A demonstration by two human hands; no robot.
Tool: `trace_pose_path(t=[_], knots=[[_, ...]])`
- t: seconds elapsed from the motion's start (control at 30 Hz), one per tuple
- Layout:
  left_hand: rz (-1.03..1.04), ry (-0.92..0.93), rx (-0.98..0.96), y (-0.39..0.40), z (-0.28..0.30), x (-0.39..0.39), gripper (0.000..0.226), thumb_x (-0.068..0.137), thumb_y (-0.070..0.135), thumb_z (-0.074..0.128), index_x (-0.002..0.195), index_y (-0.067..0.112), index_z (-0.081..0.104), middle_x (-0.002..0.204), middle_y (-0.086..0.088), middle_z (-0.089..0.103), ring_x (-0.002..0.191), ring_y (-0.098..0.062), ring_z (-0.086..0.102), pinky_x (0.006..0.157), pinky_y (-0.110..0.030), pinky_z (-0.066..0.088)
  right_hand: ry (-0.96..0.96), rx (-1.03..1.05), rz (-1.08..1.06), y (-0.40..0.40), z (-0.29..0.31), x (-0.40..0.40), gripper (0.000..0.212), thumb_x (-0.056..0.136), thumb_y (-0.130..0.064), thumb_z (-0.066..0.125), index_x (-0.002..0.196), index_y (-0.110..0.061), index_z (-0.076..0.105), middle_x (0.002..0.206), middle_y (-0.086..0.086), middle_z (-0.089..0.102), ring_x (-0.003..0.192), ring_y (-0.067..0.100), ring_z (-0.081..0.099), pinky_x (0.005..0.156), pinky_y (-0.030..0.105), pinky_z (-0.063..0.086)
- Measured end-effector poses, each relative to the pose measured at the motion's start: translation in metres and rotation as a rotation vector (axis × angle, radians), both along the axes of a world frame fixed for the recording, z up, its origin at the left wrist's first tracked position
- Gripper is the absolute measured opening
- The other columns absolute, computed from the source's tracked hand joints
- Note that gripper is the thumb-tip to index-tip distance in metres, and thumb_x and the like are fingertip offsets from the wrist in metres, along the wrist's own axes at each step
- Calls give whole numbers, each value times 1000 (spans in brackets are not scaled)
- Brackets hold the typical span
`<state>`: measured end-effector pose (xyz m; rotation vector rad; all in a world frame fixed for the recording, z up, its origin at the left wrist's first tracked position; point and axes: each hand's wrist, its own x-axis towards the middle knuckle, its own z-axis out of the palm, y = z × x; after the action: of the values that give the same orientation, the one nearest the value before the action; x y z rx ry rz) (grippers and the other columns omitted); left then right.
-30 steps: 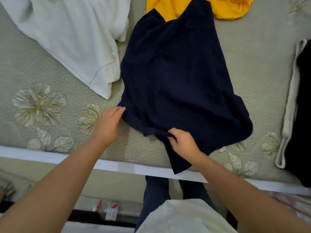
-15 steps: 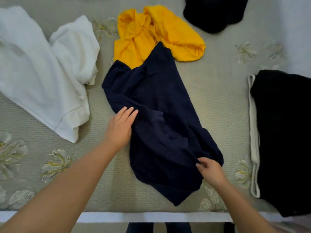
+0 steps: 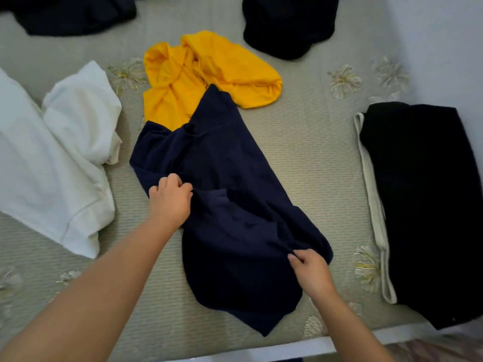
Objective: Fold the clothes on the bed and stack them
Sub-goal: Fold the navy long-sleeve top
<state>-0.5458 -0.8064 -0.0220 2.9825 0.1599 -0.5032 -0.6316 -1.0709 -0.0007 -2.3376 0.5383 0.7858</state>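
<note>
Change: your left hand (image 3: 171,202), flat earlier, gripped the navy garment (image 3: 230,205).
Right hand (image 3: 312,274): pinched its near-right edge.
Axis: far-left to near-right.

left hand (image 3: 171,202) fingers now curled into navy shirt (image 3: 230,205), flat before, right hand (image 3: 311,273) pinching fabric slightly further in

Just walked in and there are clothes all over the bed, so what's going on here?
A person is folding laundry on the bed. Both hands grip a navy garment: the left hand its left edge, the right hand its lower right. It is still rumpled. A yellow garment and a white one wait unfolded; a folded black piece lies to the right.
</note>
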Motion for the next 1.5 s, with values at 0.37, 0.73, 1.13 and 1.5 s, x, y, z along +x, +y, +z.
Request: trace_pose_path(t=[0.37, 0.73, 1.13, 1.5], knots=[[-16, -552, -527, -10, 172, 17, 18, 92, 0, 42, 87, -7, 58, 82, -22, 56, 80, -36, 50, 67, -38, 31, -655, -223, 35, -30, 147, 86, 25, 94, -7, 42, 97, 5, 64, 89, 22, 61, 84, 34, 55, 61, 28, 22], [202, -1040, -594, -54, 384, 1, 18, 96, 7, 35, 80, 5, 44, 77, -12, 42, 73, -22, 36, 58, -25, 16, -1257, 27, -57, -55, 354, 81, 20, 90, 3, 45, 91, 7, 64, 83, 18, 62, 79, 31, 54, 64, 25, 27], [3, -1337, -148, -48, 482, -125, 17, 90, -1, 44, 78, -8, 54, 76, -26, 54, 74, -40, 51, 59, -44, 37, -1416, 78, 13, -66, 468, 3, 25, 93, -2, 37, 71, -2, 49, 78, 18, 49, 78, 27, 43, 62, 26, 20], [-228, -1476, 309, -5, 490, -207, 9, 82, 12, 38, 76, 6, 37, 57, -16, 53, 47, -31, 52, 37, -27, 38, -1980, -245, 287, -57, 457, -37, 16, 77, 1, 47, 72, 9, 60, 68, 22, 57, 59, 38, 54, 61, 38, 41]])
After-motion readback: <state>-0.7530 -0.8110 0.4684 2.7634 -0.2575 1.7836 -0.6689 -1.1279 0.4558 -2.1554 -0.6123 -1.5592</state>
